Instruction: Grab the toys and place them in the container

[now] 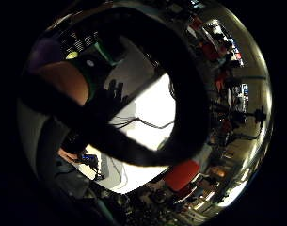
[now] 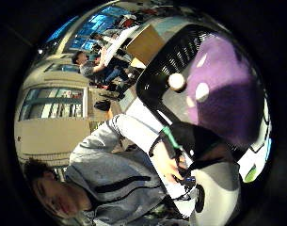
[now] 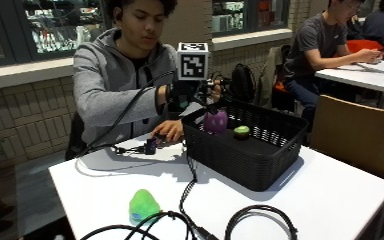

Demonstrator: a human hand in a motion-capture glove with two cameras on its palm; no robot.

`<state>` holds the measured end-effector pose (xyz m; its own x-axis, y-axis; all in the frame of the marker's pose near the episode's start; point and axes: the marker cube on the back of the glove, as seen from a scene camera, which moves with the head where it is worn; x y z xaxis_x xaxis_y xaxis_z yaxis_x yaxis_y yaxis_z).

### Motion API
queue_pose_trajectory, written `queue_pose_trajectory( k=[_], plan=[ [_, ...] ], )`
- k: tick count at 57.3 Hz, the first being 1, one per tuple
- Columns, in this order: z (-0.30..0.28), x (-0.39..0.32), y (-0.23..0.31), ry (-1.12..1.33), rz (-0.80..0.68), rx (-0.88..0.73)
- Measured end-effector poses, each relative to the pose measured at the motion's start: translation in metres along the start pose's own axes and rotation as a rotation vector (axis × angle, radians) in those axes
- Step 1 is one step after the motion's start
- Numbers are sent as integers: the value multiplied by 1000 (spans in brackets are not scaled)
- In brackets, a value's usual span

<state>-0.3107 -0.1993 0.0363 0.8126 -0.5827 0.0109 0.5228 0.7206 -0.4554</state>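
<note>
- Right hand [image 3: 202, 95] is raised over the black basket [image 3: 245, 155], fingers curled round a purple toy [image 3: 215, 121] hanging just beneath the grip.
- A lime-green toy [image 3: 242, 132] already rests in the basket, beside the purple toy.
- Risk — an off-centre release could catch the near rim, spilling the purple toy onto the table [image 3: 338, 195].
- A green toy [image 3: 143, 205] remains on the table, well apart from the grip.

Soft indoor light falls evenly across the white counter [image 3: 325, 200], the basket [image 3: 245, 150] casting a faint shadow; both palm views bend hard at their rims (dark there, glare mid-frame).
</note>
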Motion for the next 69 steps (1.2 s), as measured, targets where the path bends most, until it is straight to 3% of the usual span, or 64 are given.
queue_pose_trajectory(
  k=[6, 13, 20, 32, 44, 53, 69],
  plan=[
    [-3, 36, 25, 133, 72, -8],
    [5, 123, 62, 275, 331, -71],
    [17, 199, 97, 132, 491, -118],
    [92, 238, 157, -13, 681, -200],
    [146, 252, 176, -89, 736, -242],
    [156, 254, 167, -120, 682, -28],
    [160, 245, 157, 23, 623, 73]
  ],
)
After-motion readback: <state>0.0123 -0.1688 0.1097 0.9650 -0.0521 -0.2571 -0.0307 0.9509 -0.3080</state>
